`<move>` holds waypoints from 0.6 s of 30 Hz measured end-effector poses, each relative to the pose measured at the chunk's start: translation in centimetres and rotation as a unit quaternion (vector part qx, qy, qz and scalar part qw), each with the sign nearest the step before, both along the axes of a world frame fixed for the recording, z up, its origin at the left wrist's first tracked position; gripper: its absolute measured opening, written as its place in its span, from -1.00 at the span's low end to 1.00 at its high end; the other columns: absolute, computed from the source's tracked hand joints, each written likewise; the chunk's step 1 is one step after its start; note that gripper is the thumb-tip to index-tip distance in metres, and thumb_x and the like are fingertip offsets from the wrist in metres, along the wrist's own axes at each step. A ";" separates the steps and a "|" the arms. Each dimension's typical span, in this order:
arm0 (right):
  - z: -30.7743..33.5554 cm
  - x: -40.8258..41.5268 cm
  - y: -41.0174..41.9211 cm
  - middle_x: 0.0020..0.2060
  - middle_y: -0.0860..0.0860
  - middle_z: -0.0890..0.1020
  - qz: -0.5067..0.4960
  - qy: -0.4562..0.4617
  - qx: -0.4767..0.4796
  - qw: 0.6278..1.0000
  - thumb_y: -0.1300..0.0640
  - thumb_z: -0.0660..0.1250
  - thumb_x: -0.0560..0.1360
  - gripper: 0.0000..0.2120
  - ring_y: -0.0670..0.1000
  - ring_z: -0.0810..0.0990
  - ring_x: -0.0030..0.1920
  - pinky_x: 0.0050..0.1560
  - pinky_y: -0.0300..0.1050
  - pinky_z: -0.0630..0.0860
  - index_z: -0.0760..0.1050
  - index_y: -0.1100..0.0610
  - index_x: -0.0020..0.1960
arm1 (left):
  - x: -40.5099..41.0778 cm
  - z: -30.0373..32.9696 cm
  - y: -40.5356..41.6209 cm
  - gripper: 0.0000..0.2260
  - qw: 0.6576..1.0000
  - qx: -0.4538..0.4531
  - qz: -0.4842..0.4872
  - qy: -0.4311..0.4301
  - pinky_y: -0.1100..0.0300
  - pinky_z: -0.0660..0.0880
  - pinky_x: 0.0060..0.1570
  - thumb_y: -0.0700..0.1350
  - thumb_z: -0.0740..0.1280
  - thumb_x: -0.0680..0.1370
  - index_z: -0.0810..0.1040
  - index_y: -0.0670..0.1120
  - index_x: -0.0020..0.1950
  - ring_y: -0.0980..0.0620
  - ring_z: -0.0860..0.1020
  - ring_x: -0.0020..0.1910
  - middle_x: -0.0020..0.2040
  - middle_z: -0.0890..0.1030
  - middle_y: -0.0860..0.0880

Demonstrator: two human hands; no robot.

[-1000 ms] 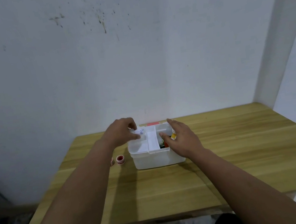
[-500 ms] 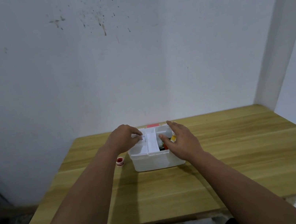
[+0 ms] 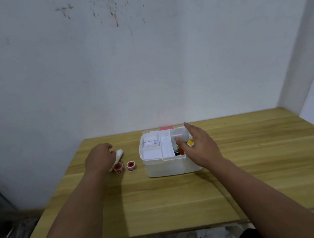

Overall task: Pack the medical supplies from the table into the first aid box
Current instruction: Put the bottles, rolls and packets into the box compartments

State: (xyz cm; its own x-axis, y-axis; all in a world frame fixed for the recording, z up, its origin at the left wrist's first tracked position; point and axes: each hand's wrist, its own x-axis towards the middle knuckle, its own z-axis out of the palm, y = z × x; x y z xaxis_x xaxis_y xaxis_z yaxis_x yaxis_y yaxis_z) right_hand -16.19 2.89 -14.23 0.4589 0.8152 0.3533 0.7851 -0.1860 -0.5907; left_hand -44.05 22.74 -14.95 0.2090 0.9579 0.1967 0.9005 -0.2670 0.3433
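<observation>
The white first aid box (image 3: 169, 167) stands open at the middle of the wooden table (image 3: 184, 200), with a white tray insert and a small labelled pack inside its left part. My right hand (image 3: 199, 147) rests over the box's right compartment, fingers apart, above a yellow and a red item. My left hand (image 3: 98, 158) is on the table left of the box, fingers curled over a white gauze roll (image 3: 117, 155). Two small red-and-white tape rolls (image 3: 118, 167) (image 3: 131, 165) lie just in front of it.
A white wall stands right behind the table's far edge. A red lid edge (image 3: 166, 128) shows behind the box. My knees are below the table's near edge. At the far right a cable lies on the floor.
My left hand has left the box and moved left onto the gauze roll on the table. My right hand stays at the box's right side. A second tape roll is now uncovered.
</observation>
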 end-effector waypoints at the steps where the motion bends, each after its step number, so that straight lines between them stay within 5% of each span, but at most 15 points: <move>1: 0.0 0.0 0.0 0.58 -0.06 0.31 -0.001 -0.001 0.000 1.000 -0.35 0.18 0.57 -0.28 0.01 0.22 0.58 0.47 0.06 0.31 0.18 -0.05 0.63 | -0.3 -0.4 0.2 -0.62 1.000 -0.015 0.003 0.006 0.03 0.55 0.09 0.01 0.30 0.58 0.55 0.01 0.39 -0.07 0.56 0.24 0.30 0.60 -0.03; 12: -0.1 0.1 0.0 0.57 -0.05 0.33 -0.001 0.004 0.006 1.000 -0.39 0.17 0.55 -0.26 0.01 0.26 0.56 0.46 0.09 0.35 0.19 -0.05 0.62 | -0.3 -2.0 1.0 -0.70 0.998 -0.062 0.005 -0.013 0.09 0.53 -0.13 0.01 0.42 0.50 0.62 0.04 0.22 -0.01 0.58 -0.05 0.06 0.65 0.01; 18: -0.2 0.0 0.0 0.57 -0.07 0.33 -0.004 0.004 0.010 1.000 -0.38 0.18 0.56 -0.27 0.00 0.25 0.56 0.45 0.06 0.33 0.20 -0.06 0.62 | -0.5 -1.7 1.0 -0.68 0.999 -0.054 0.000 -0.004 0.12 0.49 -0.15 0.05 0.42 0.47 0.61 0.07 0.22 -0.01 0.58 -0.03 0.07 0.65 0.02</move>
State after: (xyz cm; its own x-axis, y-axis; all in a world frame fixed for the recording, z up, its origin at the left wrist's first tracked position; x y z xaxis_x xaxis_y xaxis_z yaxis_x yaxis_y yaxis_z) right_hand -16.20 2.93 -14.43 0.4679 0.8049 0.3650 0.7786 -0.1801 -0.6011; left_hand -44.60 23.74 -16.63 0.2070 0.9739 0.0937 0.8980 -0.2271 0.3770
